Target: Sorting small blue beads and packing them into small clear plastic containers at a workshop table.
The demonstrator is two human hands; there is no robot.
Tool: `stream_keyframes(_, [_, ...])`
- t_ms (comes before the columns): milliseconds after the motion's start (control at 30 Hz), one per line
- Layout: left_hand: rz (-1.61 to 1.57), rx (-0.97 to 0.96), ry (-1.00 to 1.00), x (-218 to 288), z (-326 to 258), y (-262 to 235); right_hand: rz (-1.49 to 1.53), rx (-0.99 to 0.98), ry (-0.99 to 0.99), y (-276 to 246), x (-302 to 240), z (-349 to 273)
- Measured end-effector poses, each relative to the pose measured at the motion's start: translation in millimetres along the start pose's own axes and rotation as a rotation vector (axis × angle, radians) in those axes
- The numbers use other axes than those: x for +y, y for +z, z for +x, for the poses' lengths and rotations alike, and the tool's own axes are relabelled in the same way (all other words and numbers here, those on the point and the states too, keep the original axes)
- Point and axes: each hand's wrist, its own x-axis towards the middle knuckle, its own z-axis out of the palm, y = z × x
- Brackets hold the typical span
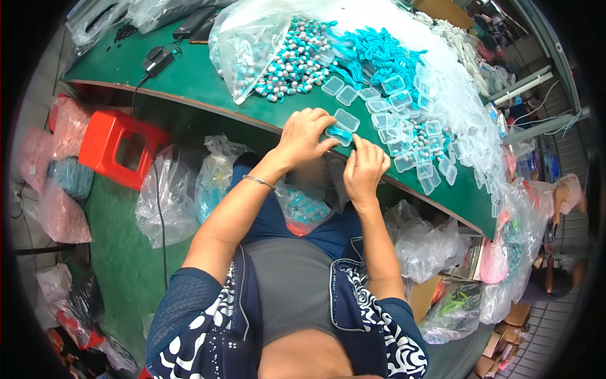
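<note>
A small clear plastic box (pixel 347 119) with its lid up is held between my hands at the table's front edge. Teal cord (pixel 341 134) lies in its lower half. My left hand (pixel 303 136) grips the box's left side between thumb and fingers. At the lower right corner my right hand (pixel 366 167) is closed, its thumb and fingertips pressed to the box's edge. Just right of the hands lie several more open clear boxes (pixel 389 134). Beyond them sits a heap of teal cord bundles (pixel 382 54). Silver-and-teal beads (pixel 293 60) spill from a clear bag (pixel 243 47).
The green table (pixel 183 82) curves around in front of me. A large pile of clear boxes (pixel 464 107) covers its right side. A black power adapter (pixel 158 61) with a hanging cable lies at left. A red stool (pixel 117 148) and plastic bags (pixel 167 196) stand below the edge.
</note>
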Motion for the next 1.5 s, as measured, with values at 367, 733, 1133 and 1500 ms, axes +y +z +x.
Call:
stream_keyframes(367, [0.008, -0.006, -0.022, 3, -5, 3, -0.232, -0.031, -0.100, -4, -3, -1])
stream_keyframes(733, [0.453, 0.277, -0.442, -45, -12, -54, -0.012, -0.036, -0.075, -21, 10, 0])
stream_keyframes(1133, [0.323, 0.297, -0.541, -54, -11, -40, 0.049, 0.002, -0.067, -30, 15, 5])
stream_keyframes(1500, [0.398, 0.342, -0.509, -52, -9, -38, 0.090, 0.005, -0.082, -27, 11, 10])
